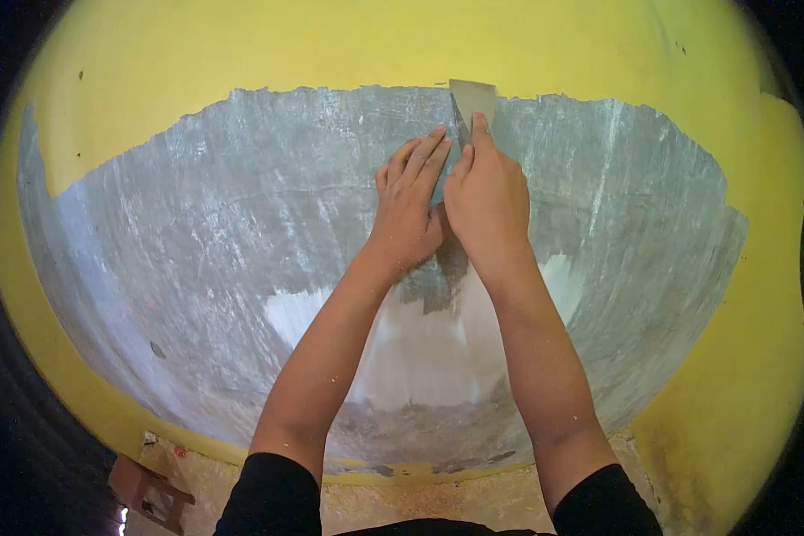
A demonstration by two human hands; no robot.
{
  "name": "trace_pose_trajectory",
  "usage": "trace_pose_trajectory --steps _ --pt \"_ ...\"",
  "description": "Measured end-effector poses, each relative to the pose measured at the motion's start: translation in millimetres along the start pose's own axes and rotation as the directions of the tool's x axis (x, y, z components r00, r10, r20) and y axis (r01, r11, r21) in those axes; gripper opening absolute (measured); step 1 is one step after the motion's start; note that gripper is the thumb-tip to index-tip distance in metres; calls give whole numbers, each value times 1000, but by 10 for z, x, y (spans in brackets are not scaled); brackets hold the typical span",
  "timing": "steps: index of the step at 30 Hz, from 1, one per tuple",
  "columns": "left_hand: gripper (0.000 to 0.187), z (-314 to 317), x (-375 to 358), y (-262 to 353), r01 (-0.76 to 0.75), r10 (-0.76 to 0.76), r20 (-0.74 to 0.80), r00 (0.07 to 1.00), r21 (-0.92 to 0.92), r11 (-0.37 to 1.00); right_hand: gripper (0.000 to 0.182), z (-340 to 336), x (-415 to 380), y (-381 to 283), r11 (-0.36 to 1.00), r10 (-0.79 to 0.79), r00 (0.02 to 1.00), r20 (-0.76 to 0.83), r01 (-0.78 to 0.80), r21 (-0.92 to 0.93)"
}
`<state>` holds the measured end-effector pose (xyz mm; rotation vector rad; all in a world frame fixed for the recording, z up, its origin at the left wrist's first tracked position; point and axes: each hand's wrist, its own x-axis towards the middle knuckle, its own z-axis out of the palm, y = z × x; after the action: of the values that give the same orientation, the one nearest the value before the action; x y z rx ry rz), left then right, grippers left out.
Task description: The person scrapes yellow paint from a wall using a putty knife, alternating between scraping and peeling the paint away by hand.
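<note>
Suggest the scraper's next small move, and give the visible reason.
Probably a short upward push into the yellow paint: the right hand holds the scraper with its blade at the paint's ragged lower edge, with grey wall exposed below.

Pale floor (213, 472), brown stool (134, 480), red scrap (180, 452)

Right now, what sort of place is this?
Probably a room under renovation: the yellow wall has a broad, ragged grey patch, the right hand holds a scraper at its upper edge, and the floor is speckled.
</note>
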<state>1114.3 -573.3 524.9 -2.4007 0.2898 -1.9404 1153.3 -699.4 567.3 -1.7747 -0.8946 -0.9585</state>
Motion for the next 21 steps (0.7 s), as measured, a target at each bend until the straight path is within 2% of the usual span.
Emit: trace_pose_trajectory --steps 4,6,7,9,11,13,15,17,18,19,20,21 --pt "79 -86 40 23 32 -31 9 999 -51 998 52 -5 382 49 996 -92 990 -102 93 3" --pt "73 -122 17 71 58 -84 -77 993 -295 954 52 -35 497 55 991 -131 981 -139 134 8" --pt "73 -182 -6 168 66 -91 -66 994 -305 950 51 -88 499 50 989 -144 981 -129 144 -7" --pt "65 -356 -76 442 175 -250 -84 965 -508 844 51 -110 488 130 991 -134 985 -112 131 -40" --pt "51 -425 -353 691 123 -258 -123 958 -639 759 49 -44 461 165 977 -213 954 -210 205 -61" --pt "37 -511 -583 1090 -24 -165 -213 963 -678 735 50 4 383 147 978 -209 955 -209 208 -25" --pt "26 -833 -682 1545 -52 19 -82 996 -419 907 52 84 345 99 975 -212 953 -216 220 15" --pt "29 -954 -824 1831 -12 41 19 999 -767 641 51 236 174 60 949 -281 949 -144 297 104" --pt "30 -933 -958 1979 206 56 247 968 -898 388 51 318 79 20 951 -274 953 -131 289 109" --pt "32 -885 -1051 2144 431 128 443 887 -895 111 53 394 -31 -46 935 -344 938 -50 347 73" --pt "34 -847 -1025 2370 711 246 668 703 -647 -275 56 478 -164 -101 912 -410 911 38 408 49" --pt "38 -797 -975 2577 807 443 748 495 -206 -553 56 559 -331 -161 908 -416 908 52 412 74"
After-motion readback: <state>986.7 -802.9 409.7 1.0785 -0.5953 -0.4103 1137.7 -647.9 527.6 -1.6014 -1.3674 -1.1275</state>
